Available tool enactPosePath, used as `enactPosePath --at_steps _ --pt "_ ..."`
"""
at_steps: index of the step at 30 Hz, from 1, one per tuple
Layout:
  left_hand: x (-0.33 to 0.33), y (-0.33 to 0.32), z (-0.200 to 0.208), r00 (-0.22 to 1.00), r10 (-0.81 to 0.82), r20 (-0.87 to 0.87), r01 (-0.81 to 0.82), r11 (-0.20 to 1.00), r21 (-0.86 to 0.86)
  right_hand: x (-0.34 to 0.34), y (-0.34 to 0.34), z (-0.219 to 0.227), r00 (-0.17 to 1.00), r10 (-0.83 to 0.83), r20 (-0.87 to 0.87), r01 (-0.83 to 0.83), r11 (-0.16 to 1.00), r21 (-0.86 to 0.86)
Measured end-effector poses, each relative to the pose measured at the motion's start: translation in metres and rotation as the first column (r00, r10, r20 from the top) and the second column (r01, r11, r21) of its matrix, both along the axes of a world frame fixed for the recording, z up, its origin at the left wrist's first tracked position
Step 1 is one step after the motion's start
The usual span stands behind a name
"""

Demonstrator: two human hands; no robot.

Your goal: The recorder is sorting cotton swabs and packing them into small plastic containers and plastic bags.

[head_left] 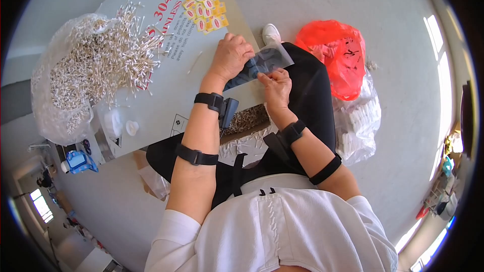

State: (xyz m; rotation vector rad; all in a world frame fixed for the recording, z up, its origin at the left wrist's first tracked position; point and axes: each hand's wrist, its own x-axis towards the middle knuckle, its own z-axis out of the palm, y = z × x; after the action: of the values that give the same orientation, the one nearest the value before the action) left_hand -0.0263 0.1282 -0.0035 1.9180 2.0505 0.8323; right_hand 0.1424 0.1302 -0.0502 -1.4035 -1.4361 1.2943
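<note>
Over the table's right edge, I stretch a small clear plastic bag [276, 59] between my two hands. My left hand [233, 55] pinches its left side, fingers closed. Lower and to the right, my right hand [277, 86] grips the bag's near edge between thumb and fingers. The bag looks flat, and dark cloth shows through it. A single cotton swab [194, 63] lies on the table left of my left hand. Beyond that hand are several small yellow-and-white printed cards [206, 12]. Below my hands, a box [247, 125] of cotton swabs sits at my lap.
A large clear bag [43, 90] spills a heap of cotton swabs [111, 53] across the table's left. Near it are a white tub [113, 122] and a blue packet [80, 162]. On the right stand a red plastic bag [348, 50] and a clear bag of white packs [359, 123].
</note>
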Motion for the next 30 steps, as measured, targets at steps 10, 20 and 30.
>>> enactPosePath --at_steps 10,20,30 --pt "0.012 0.007 0.015 0.964 0.014 -0.266 -0.062 0.983 -0.174 -0.004 0.006 0.007 0.997 0.055 0.049 -0.048 0.991 -0.125" --pt "0.007 -0.053 -0.004 0.872 0.457 0.176 -0.480 0.869 0.118 0.024 -0.005 0.011 0.994 -0.031 -0.103 0.018 0.992 -0.126" --pt "-0.081 -0.152 -0.019 0.456 0.890 0.005 -0.836 0.426 0.346 -0.057 -0.001 0.060 0.772 0.628 0.100 -0.624 0.717 0.310"
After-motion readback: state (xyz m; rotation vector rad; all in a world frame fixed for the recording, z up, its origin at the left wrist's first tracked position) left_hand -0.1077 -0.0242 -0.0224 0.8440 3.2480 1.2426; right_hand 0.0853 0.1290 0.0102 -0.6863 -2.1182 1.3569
